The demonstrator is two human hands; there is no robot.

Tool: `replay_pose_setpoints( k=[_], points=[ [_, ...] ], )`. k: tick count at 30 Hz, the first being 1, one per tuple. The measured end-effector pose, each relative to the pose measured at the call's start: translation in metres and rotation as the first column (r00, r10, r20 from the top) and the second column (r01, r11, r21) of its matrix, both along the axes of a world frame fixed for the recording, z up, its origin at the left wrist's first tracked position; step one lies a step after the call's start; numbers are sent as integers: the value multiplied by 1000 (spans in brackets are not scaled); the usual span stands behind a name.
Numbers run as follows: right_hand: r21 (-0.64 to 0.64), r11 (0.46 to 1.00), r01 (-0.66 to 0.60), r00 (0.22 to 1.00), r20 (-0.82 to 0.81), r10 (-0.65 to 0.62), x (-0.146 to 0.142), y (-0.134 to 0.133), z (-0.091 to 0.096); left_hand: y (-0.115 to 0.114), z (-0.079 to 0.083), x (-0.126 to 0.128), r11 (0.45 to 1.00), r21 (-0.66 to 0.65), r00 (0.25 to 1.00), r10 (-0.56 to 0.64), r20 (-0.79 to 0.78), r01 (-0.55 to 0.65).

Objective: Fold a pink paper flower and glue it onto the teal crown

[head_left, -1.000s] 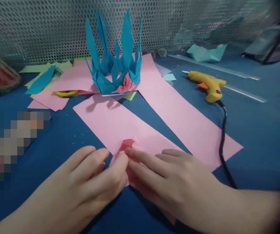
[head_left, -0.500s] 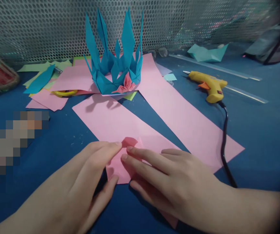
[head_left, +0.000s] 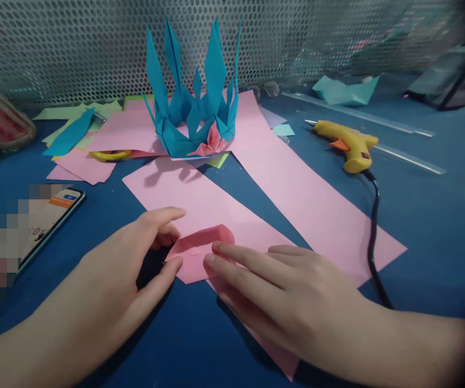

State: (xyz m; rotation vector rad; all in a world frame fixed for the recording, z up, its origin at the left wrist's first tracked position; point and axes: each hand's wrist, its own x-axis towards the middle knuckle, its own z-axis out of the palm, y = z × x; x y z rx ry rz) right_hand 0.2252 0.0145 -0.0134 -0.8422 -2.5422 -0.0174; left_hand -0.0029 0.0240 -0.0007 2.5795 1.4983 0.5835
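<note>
A small piece of folded pink paper [head_left: 194, 267] lies in front of me, its upper flap standing up from a crease. My right hand [head_left: 272, 291] presses the paper's right part with two fingertips, and its thumb sits low beside the edge, partly hidden. At the paper's left corner, my left hand [head_left: 135, 264] rests its thumb tip on or against the edge. The left index finger is raised away from the thumb, leaving a gap. Beneath the right hand, a larger pink strip [head_left: 289, 366] pokes out toward me.
A blue origami crown [head_left: 179, 140] with a pink paper flower [head_left: 213, 141] stands behind pink sheets [head_left: 297, 188]. To the right are a yellow glue gun [head_left: 345, 143] with black cord [head_left: 373, 231] and clear glue sticks [head_left: 410, 156]. A phone [head_left: 54, 226], paper scraps [head_left: 81, 164] and jar [head_left: 1, 116] lie left.
The left index finger has lifted off the paper and the hand has opened and shifted left. The paper's flap now stands up and its shape looks wider. My right hand stays nearly still.
</note>
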Motion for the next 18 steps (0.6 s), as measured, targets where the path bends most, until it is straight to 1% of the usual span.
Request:
replay_pose_setpoints(
  k=[2, 4, 6, 8, 11, 14, 18],
  points=[
    [-8, 999, -43, 999, -3, 43, 4, 0, 1, -1, -1, -1, 999, 14, 999, -48, -21, 48],
    [-23, 995, -99, 995, -22, 98, 7, -1, 3, -1, -3, -3, 992, 19, 992, -120, -45, 121],
    [-38, 992, -118, 991, -67, 115, 10, -1, 4, -1, -4, -5, 982, 11, 980, -186, -67, 187],
    [-49, 996, -80, 989, -132, 72, 10, -1, 5, -1, -6, -7, 971, 24, 968, -234, -92, 237],
    [-90, 996, 8, 978, -206, -27, 8, 3, 4, -1, -6, -9, 954, 72, 951, -282, -127, 292],
    [-210, 977, 33, 975, -209, -78, 6, 8, 3, -2, -6, -8, 955, 66, 953, -281, -115, 289],
    [-373, 928, 16, 968, -227, -108, 5, 14, 1, -2, -5, -6, 965, 33, 963, -258, -75, 261]
  ],
)
